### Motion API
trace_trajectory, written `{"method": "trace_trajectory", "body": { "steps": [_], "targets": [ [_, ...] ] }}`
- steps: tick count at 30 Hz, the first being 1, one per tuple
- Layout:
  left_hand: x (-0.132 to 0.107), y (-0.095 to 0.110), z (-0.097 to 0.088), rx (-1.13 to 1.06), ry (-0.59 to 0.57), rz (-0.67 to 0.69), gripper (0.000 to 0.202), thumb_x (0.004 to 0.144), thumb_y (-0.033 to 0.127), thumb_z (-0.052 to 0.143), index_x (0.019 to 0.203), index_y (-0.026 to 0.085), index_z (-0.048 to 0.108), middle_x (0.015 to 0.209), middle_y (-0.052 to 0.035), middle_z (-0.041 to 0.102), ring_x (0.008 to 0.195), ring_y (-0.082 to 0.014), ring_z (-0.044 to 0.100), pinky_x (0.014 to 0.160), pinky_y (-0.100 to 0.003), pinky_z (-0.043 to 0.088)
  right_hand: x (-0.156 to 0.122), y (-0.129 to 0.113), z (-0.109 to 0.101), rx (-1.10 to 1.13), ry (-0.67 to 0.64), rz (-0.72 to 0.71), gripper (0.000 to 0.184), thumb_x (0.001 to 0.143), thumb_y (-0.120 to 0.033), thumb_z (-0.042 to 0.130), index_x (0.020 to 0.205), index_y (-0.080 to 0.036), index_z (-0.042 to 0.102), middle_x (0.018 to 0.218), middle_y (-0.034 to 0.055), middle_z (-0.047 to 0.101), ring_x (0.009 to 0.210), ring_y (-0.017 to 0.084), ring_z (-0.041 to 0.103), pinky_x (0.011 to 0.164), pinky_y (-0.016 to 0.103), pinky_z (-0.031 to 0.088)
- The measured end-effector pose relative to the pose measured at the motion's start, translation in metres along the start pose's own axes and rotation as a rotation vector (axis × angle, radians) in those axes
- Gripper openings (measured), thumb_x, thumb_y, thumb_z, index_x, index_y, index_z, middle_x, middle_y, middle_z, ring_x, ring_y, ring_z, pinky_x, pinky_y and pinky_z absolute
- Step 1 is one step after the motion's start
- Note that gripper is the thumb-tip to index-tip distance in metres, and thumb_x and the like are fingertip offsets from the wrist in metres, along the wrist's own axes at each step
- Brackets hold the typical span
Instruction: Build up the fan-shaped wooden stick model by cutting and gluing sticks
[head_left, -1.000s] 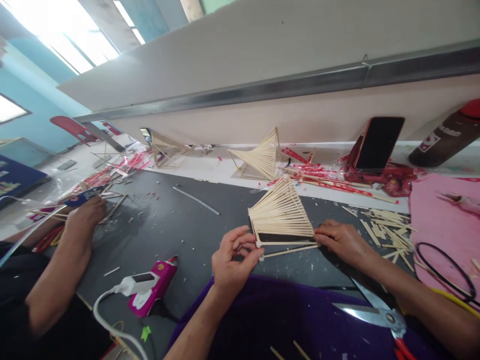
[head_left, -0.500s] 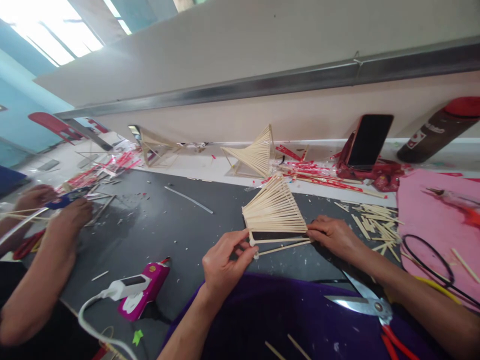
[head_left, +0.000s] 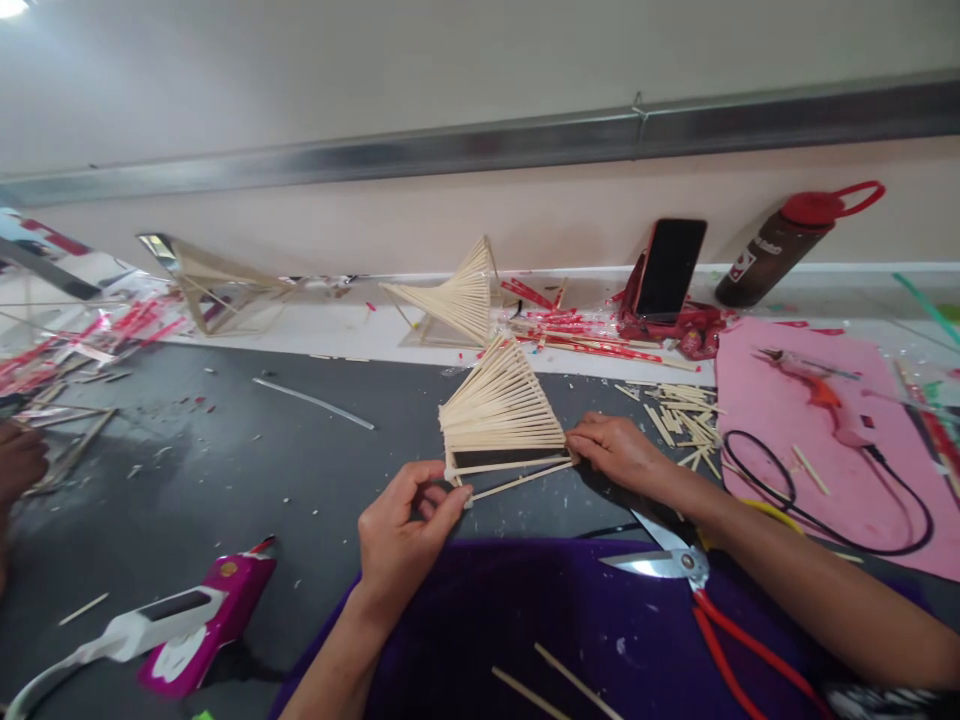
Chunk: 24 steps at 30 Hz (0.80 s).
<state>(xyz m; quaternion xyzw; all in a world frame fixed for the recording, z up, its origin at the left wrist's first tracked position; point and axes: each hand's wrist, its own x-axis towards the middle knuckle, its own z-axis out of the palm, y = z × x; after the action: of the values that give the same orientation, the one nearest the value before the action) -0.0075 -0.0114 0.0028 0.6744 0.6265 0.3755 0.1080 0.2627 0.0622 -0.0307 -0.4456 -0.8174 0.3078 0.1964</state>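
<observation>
A fan-shaped model of thin wooden sticks (head_left: pixel 501 415) stands on the dark table (head_left: pixel 300 470). My left hand (head_left: pixel 405 530) pinches the near left end of its bottom stick (head_left: pixel 517 480). My right hand (head_left: pixel 619 450) is closed on the model's right corner, fingers curled against the sticks. A purple cloth (head_left: pixel 540 630) covers my lap below both hands.
Red-handled scissors (head_left: pixel 690 590) lie on the cloth. A pink glue gun (head_left: pixel 202 620) lies at lower left, another (head_left: pixel 817 395) on a pink mat (head_left: pixel 817 430) with a black cable. Cut sticks (head_left: pixel 686 420), other stick models (head_left: pixel 454 300), a phone (head_left: pixel 670 268) and a bottle (head_left: pixel 791 240) line the wall. Another person's hand (head_left: pixel 19 460) shows at left.
The view has swung right and down, so the neighbour's arms have mostly left the picture. My hands keep their hold on the stick model.
</observation>
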Motion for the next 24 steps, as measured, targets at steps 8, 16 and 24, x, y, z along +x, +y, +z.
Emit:
{"method": "trace_trajectory", "body": {
  "steps": [8, 16, 24],
  "targets": [
    [0.000, 0.003, 0.002, 0.059, -0.055, 0.028, 0.015, 0.076, 0.032, 0.063, 0.085, 0.020, 0.065, 0.060, 0.0049, 0.060, 0.049, -0.0069, 0.053, 0.051, -0.017, 0.043, 0.000, 0.004, -0.001, 0.023, 0.014, 0.018, 0.019, 0.085, -0.016, 0.051, 0.086, -0.020, 0.070, 0.077, 0.0024, 0.063, 0.073, 0.015, 0.056, 0.067, 0.023, 0.039],
    [0.000, 0.000, 0.004, 0.085, -0.086, 0.044, 0.010, 0.079, 0.028, 0.061, 0.082, 0.020, 0.065, 0.067, 0.0033, 0.065, 0.052, -0.0064, 0.055, 0.052, -0.016, 0.043, 0.001, 0.005, 0.007, 0.034, 0.046, 0.016, 0.014, 0.083, -0.019, 0.057, 0.085, -0.018, 0.071, 0.076, 0.0027, 0.063, 0.071, 0.014, 0.057, 0.066, 0.023, 0.040],
    [0.000, 0.000, 0.004, 0.092, -0.077, 0.058, 0.011, 0.080, 0.028, 0.060, 0.079, 0.019, 0.065, 0.068, 0.0022, 0.066, 0.053, -0.0071, 0.057, 0.053, -0.016, 0.044, 0.002, 0.005, 0.010, 0.000, 0.064, -0.002, 0.019, 0.088, -0.022, 0.053, 0.082, -0.016, 0.071, 0.075, 0.0052, 0.061, 0.071, 0.015, 0.057, 0.066, 0.025, 0.041]
  ]
}}
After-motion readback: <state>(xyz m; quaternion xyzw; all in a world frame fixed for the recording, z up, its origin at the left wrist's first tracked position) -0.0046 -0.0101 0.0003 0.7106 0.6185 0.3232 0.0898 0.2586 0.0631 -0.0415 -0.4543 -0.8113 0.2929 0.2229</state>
